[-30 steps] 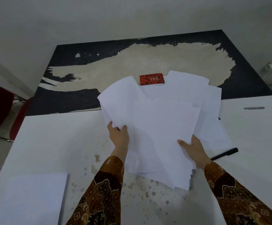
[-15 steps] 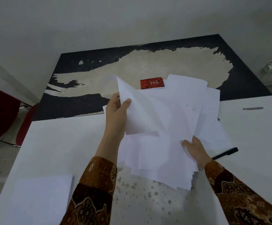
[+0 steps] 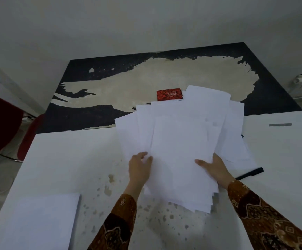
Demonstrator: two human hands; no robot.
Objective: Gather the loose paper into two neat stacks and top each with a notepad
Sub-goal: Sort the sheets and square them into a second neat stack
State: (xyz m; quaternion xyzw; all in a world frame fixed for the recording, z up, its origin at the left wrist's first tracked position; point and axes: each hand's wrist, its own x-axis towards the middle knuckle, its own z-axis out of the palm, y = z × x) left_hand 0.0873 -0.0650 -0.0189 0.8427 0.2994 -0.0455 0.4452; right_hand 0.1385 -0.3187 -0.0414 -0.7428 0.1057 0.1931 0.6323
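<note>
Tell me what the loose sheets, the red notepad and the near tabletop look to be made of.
Loose sheets: thin matte white paper, fanned and overlapping, edges bending. Red notepad: probably printed card cover, patterned, with a binding along its right edge. Near tabletop: smooth white coating, likely laminate or paint, worn off in brownish flecks.

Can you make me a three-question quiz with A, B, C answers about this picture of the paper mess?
1. Where is the neat paper stack?
A near left corner of the table
B far right corner
C under the pen

2. What colour is the notepad?
A blue
B red
C green

3. What is the right hand doing?
A hanging free
B holding the pen
C gripping the loose sheets

Answers: 1 A, it lies by the near left edge. 2 B, its cover is red. 3 C, its thumb lies on top of the sheets; the pen lies untouched.
</note>
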